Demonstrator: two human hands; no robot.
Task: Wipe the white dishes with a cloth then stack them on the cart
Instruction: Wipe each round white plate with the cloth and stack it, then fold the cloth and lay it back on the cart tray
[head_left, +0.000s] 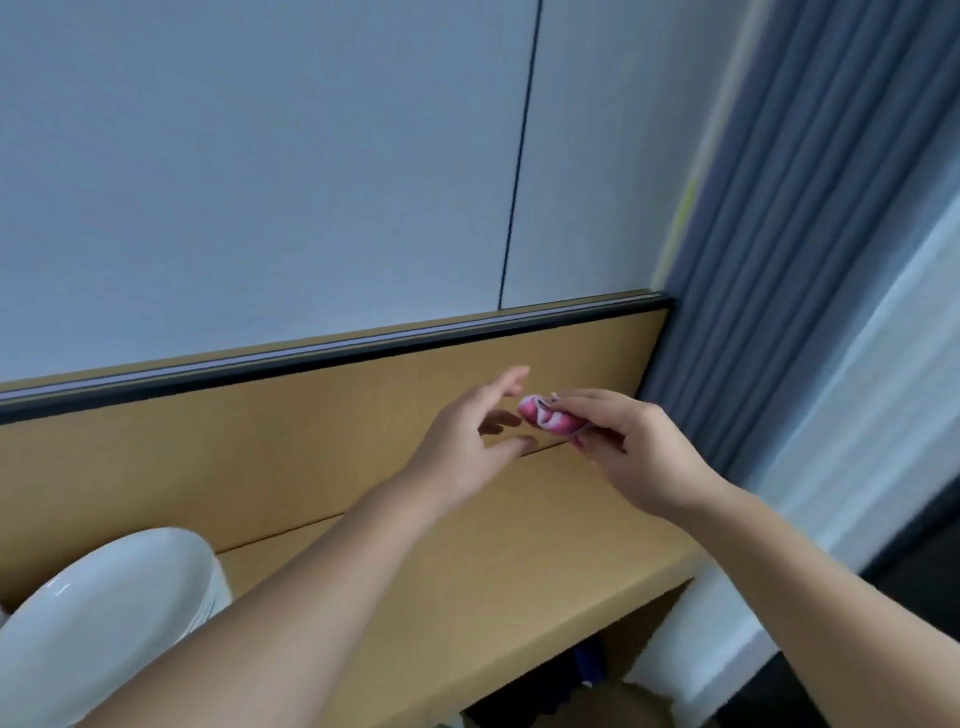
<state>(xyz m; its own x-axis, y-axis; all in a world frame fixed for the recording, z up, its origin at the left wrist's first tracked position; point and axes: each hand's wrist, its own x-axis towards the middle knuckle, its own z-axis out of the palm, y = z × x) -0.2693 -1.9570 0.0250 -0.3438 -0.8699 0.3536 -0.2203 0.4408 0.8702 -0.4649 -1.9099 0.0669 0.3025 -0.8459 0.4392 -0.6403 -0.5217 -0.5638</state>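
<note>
**Pink cloth (548, 415) pinched in the right hand (639, 447), left hand (467, 447) open beside it**

Right fingers (587, 402) and thumb curl round the bunched cloth, holding it above the wooden counter (519, 545). The left hand is just beside it, its fingers (506, 382) straight, spread and holding nothing. At lower left, the stack of white dishes (104, 613) sits on the counter, partly behind the left forearm. A grey curtain (779, 260) hangs on the right.

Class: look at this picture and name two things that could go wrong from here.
1. The right hand only pinches the bunched cloth, so it could slip before the open left hand takes hold.
2. The stacked white dishes sit close by the left forearm; a careless swing might knock them.
</note>
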